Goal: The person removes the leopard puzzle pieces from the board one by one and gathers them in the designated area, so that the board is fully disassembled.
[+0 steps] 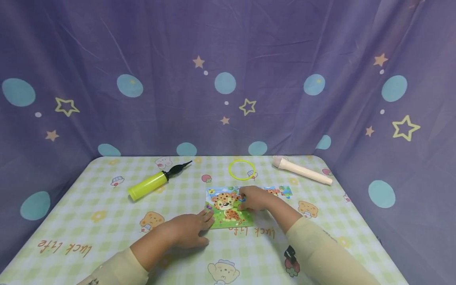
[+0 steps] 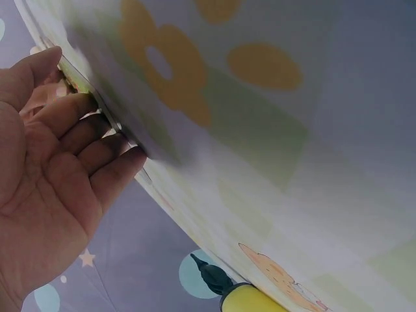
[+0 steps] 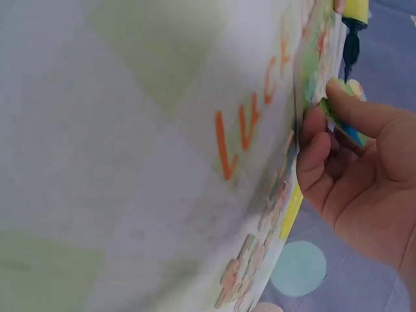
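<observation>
Right now the right hand point(image 1: 253, 198) lies on the upper right part of a leopard puzzle card point(image 1: 228, 207), its fingers point(image 3: 317, 151) curled and pinching a small puzzle piece point(image 3: 344, 114) against the card's face; the right wrist view shows the thumb pressing that green and blue piece from above. The left hand point(image 1: 187, 229) rests flat on the table point(image 1: 89, 213) with straight, relaxed fingers, their tips touching the card's lower left edge and gripping nothing.

The card is a small rectangle with a bright green ground, a blue strip along its top and a cartoon spotted leopard in orange and brown at its centre. It lies flat near the middle of the table, slightly toward the near edge, just above orange lettering printed on the tablecloth. Just beside the card, behind the right hand, lie a few loose puzzle pieces point(image 1: 281, 191) in blue, green and orange.

Farther out, a yellow ring point(image 1: 242, 170) lies near the middle of the far edge. A yellow hand pump point(image 1: 153, 182) with a black nozzle lies toward the far left corner, tilted, and a cream-coloured flute-like tube point(image 1: 302, 171) lies toward the far right corner. The tablecloth is checked in pale green and white with bear pictures, and a purple curtain point(image 1: 228, 59) with stars and blue dots hangs behind the table.
</observation>
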